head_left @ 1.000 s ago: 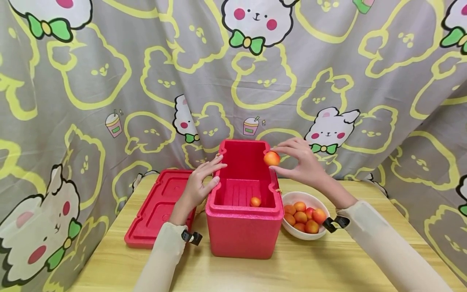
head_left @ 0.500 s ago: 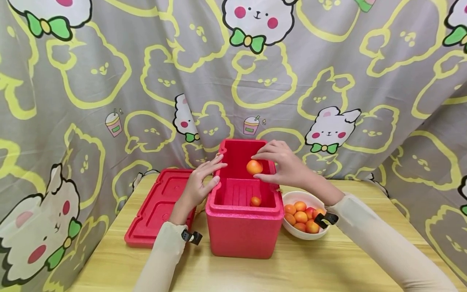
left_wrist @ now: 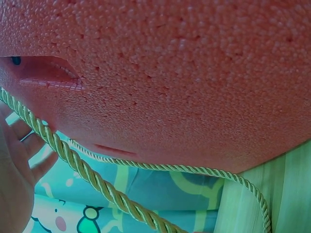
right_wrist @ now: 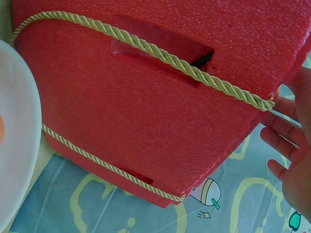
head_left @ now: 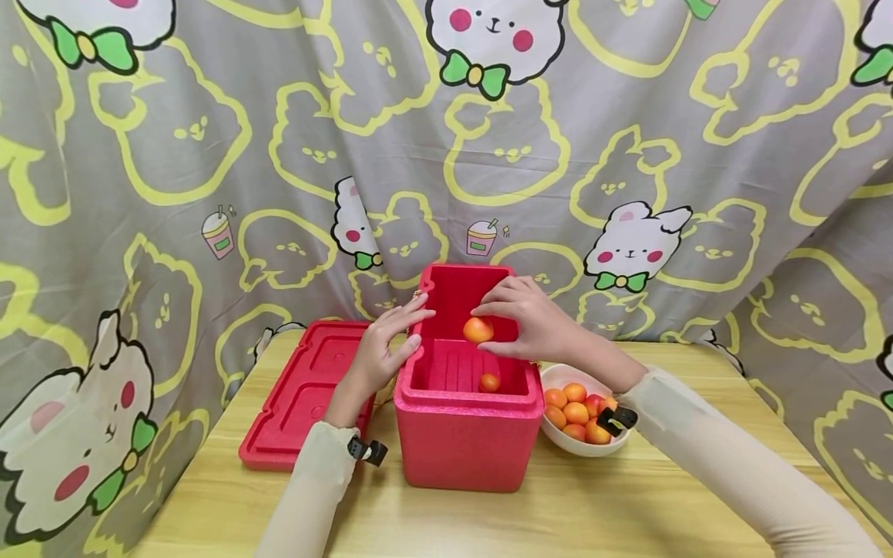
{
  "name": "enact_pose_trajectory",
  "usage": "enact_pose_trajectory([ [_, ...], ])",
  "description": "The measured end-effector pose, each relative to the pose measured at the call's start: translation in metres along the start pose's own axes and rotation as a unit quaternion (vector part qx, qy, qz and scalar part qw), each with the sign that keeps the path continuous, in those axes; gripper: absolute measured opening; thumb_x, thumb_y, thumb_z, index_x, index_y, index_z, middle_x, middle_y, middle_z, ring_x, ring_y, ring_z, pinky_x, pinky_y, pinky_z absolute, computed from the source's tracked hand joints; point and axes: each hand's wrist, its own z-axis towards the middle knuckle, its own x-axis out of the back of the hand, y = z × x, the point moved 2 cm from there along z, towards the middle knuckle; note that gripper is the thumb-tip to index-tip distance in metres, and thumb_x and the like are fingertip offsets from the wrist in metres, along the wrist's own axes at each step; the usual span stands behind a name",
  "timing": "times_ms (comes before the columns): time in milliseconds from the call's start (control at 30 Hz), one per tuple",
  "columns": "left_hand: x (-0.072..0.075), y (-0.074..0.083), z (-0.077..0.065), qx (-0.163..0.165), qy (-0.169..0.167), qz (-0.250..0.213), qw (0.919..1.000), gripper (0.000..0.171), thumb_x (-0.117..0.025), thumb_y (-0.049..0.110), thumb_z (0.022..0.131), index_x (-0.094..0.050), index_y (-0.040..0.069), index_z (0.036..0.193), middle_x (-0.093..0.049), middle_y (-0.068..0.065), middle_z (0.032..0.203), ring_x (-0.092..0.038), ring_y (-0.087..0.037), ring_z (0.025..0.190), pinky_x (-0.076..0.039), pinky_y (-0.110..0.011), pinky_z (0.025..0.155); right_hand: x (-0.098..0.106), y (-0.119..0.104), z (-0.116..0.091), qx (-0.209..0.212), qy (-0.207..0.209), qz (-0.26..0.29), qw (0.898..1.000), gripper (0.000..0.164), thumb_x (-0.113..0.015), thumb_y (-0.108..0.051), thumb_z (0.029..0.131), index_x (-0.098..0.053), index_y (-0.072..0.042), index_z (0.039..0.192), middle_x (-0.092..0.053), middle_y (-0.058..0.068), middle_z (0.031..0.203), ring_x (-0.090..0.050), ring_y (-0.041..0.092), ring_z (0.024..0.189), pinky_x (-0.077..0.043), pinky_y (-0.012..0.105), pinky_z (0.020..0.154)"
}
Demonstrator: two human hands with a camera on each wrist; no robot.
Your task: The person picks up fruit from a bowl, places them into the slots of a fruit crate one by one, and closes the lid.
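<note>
A red foam box [head_left: 469, 449] stands uncovered on the table. Over its opening, my right hand [head_left: 536, 324] pinches an orange-red apricot [head_left: 477, 330] between thumb and fingers. Another apricot [head_left: 489, 383] lies on the box floor near the front wall. My left hand [head_left: 380, 342] rests on the left rim with its fingers extended. Gold rope [left_wrist: 97, 179] hangs along the box side beside that hand in the left wrist view. In the right wrist view, a rope handle [right_wrist: 146, 46] crosses the opposite side, and the held fruit is mostly hidden behind the rim.
To the box's right sits a white bowl [head_left: 582, 449] of several apricots [head_left: 575, 413], partly covered by the right wrist's camera. The red lid [head_left: 307, 395] lies flat at the left, next to the left forearm. A patterned curtain [head_left: 418, 155] closes off the table's back.
My right hand has carried the apricot leftward from the box's right rim to above the opening, and slightly lower. The left hand stays on the rim.
</note>
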Motion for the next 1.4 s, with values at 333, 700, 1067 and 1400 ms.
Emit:
enact_pose_trajectory([
  [333,0.000,-0.001,-0.001,0.001,-0.003,0.002,1.0000,0.047,-0.059,0.030,0.094,-0.065,0.015,0.138,-0.051,-0.006,0.156,-0.048,-0.025,0.145,-0.037,-0.059,0.118,-0.002,0.001,-0.001,-0.010,0.010,-0.003,1.000,0.048,-0.090,-0.030,0.072,-0.075,-0.012,0.114,-0.069,0.006,0.116,-0.057,0.022,0.112,-0.046,0.049,0.096],
  [700,0.001,-0.002,0.001,0.001,-0.002,-0.001,1.0000,0.048,-0.057,0.035,0.095,-0.064,0.016,0.138,-0.051,-0.005,0.156,-0.048,-0.024,0.145,-0.037,-0.058,0.119,0.006,0.012,-0.013,-0.029,0.044,0.011,0.999,0.044,-0.090,-0.024,0.071,-0.075,-0.012,0.111,-0.069,0.007,0.113,-0.055,0.023,0.109,-0.043,0.048,0.091],
  [1067,0.000,-0.001,0.002,-0.003,0.000,-0.004,1.0000,0.047,-0.059,0.027,0.092,-0.065,0.015,0.138,-0.051,-0.006,0.156,-0.048,-0.022,0.145,-0.037,-0.057,0.119,0.017,0.037,-0.050,-0.071,0.082,0.017,0.994,0.043,-0.091,-0.017,0.069,-0.075,-0.010,0.109,-0.070,0.006,0.110,-0.055,0.021,0.106,-0.043,0.047,0.091],
  [1400,-0.001,-0.002,0.001,-0.004,-0.001,-0.011,0.9999,0.048,-0.059,0.030,0.093,-0.065,0.015,0.138,-0.050,-0.005,0.156,-0.048,-0.023,0.145,-0.037,-0.057,0.119,0.014,0.055,-0.091,-0.096,0.075,-0.001,0.993,0.040,-0.091,-0.016,0.069,-0.075,-0.011,0.105,-0.072,0.007,0.105,-0.053,0.021,0.100,-0.040,0.043,0.084],
])
